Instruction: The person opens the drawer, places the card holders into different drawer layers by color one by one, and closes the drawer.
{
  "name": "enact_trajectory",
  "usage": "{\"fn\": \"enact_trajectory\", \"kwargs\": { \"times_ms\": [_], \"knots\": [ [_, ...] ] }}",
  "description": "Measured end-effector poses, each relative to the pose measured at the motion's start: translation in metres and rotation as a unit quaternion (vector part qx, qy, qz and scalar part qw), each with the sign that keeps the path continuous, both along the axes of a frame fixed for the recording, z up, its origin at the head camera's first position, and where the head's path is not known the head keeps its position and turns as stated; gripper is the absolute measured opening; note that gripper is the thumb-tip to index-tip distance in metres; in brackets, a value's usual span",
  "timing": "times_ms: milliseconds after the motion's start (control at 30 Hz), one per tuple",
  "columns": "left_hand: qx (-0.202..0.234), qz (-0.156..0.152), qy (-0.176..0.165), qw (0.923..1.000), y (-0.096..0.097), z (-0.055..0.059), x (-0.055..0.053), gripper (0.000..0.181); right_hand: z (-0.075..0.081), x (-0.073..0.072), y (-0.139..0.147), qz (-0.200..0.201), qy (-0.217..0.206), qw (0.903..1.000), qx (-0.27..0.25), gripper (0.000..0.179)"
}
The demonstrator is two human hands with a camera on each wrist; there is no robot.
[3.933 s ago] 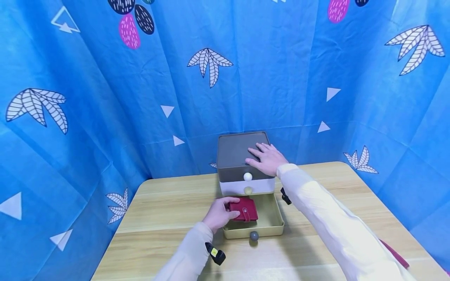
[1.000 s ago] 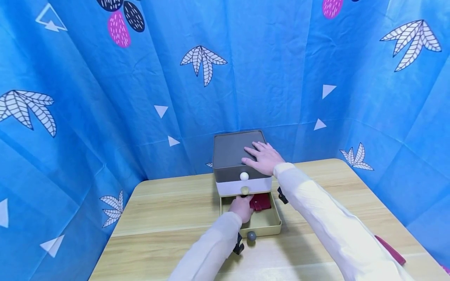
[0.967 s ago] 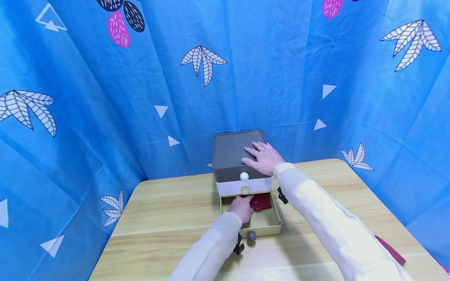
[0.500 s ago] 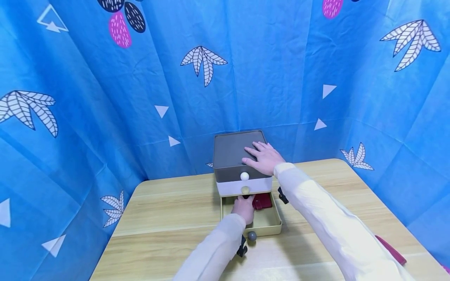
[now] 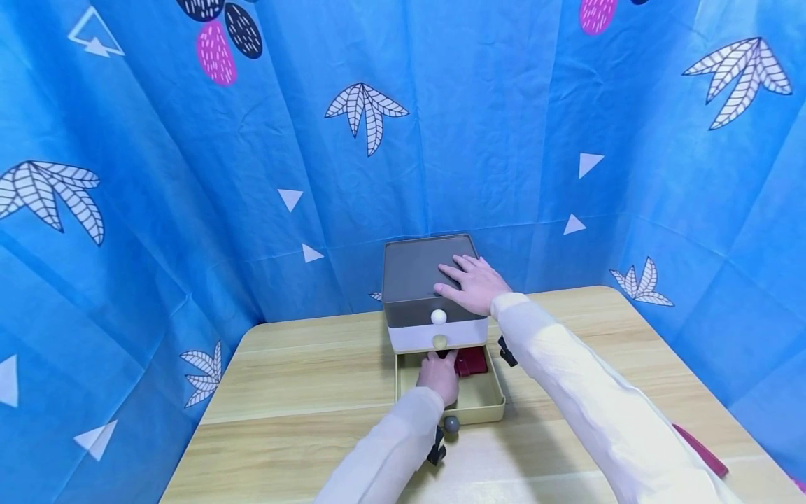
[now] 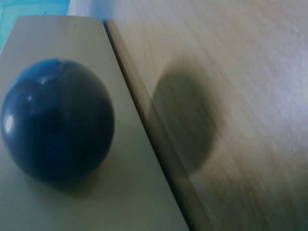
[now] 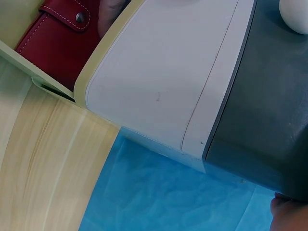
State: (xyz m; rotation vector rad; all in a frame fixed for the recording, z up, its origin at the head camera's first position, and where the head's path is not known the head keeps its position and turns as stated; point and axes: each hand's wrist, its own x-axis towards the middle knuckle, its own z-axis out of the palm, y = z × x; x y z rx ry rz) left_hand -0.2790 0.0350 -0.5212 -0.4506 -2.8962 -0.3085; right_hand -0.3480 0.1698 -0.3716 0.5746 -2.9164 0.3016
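Observation:
A small drawer unit stands at the table's back, its dark grey top drawer (image 5: 403,313) and white middle drawer (image 5: 406,339) both closed. The beige bottom drawer (image 5: 481,413) is pulled out, with a dark grey knob (image 6: 57,120). Inside, at the right rear, lies a red wallet (image 5: 472,361) with a snap strap. My left hand (image 5: 439,378) reaches into this drawer, left of the wallet; its fingertips are partly hidden under the middle drawer. In the right wrist view, one finger (image 7: 109,15) is against the wallet. My right hand (image 5: 475,283) rests flat, fingers spread, on the unit's top (image 5: 412,269).
A dark red flat item (image 5: 700,448) lies near the right edge of the wooden table (image 5: 302,392), partly behind my right sleeve. A blue patterned curtain (image 5: 491,140) hangs behind and at both sides. Both wrists carry small black cameras.
Earlier my left hand held the red wallet at the drawer's left; now the wallet lies at the right rear, with that hand beside it. Over the last second the left hand shifts slightly right.

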Motion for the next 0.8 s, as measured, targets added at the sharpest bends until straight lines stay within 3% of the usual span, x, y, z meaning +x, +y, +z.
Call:
{"fn": "enact_trajectory", "kwargs": {
  "times_ms": [367,667,800],
  "knots": [
    [-0.017,-0.02,-0.031,0.9992,-0.004,0.013,0.01,0.049,0.001,0.001,-0.001,0.003,0.001,1.0,-0.005,0.073],
    [0.01,-0.039,-0.06,0.9974,-0.011,0.012,0.013,0.047,0.001,0.003,0.001,0.005,0.002,1.0,-0.007,0.071],
    [0.018,-0.047,-0.06,0.9969,-0.017,0.019,0.018,0.043,0.002,0.002,0.0,0.006,0.004,0.9999,-0.007,0.071]
  ]
}}
